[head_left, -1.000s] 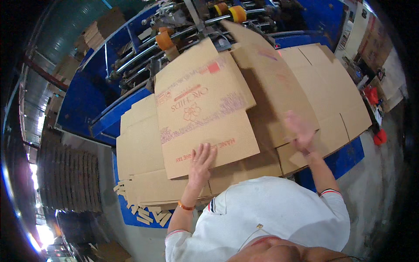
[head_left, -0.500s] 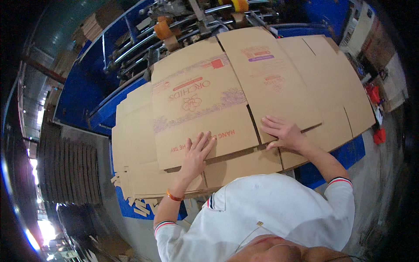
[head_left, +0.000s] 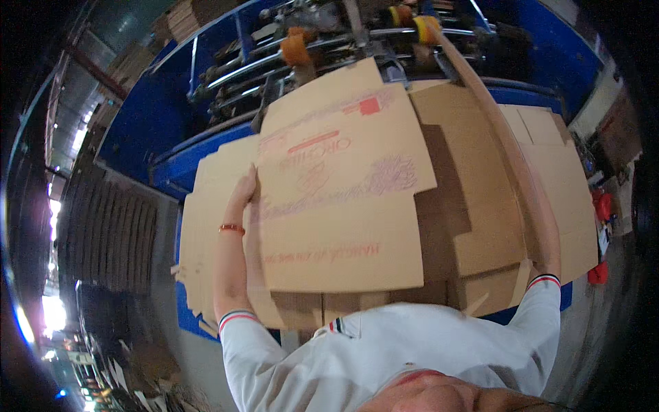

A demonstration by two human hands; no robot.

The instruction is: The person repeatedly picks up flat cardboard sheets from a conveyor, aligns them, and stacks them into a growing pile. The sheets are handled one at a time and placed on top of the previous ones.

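Observation:
A printed brown cardboard box blank [head_left: 336, 233] is tilted up off the sheets below it, its right panel [head_left: 491, 127] standing almost on edge. My left hand [head_left: 248, 184] grips the blank's left edge, beside the printed flower band. On the far side, my right forearm [head_left: 544, 226] runs up along the outside of the raised panel. The fingers of my right hand are hidden or blurred there. Beneath lies a stack of plain cardboard blanks [head_left: 213, 206], with slots and flaps showing at both sides.
Beyond the stack stands a blue machine [head_left: 130, 130] with metal shafts and orange and yellow rollers [head_left: 295, 48]. Piled dark cardboard [head_left: 110, 226] is on the floor at the left. Red items [head_left: 598, 273] hang at the right. My shirt front is close to the stack's near edge.
Both hands have left the flat top of the blank and moved outward to its sides. The blank has lifted and bent, with its right panel turned up.

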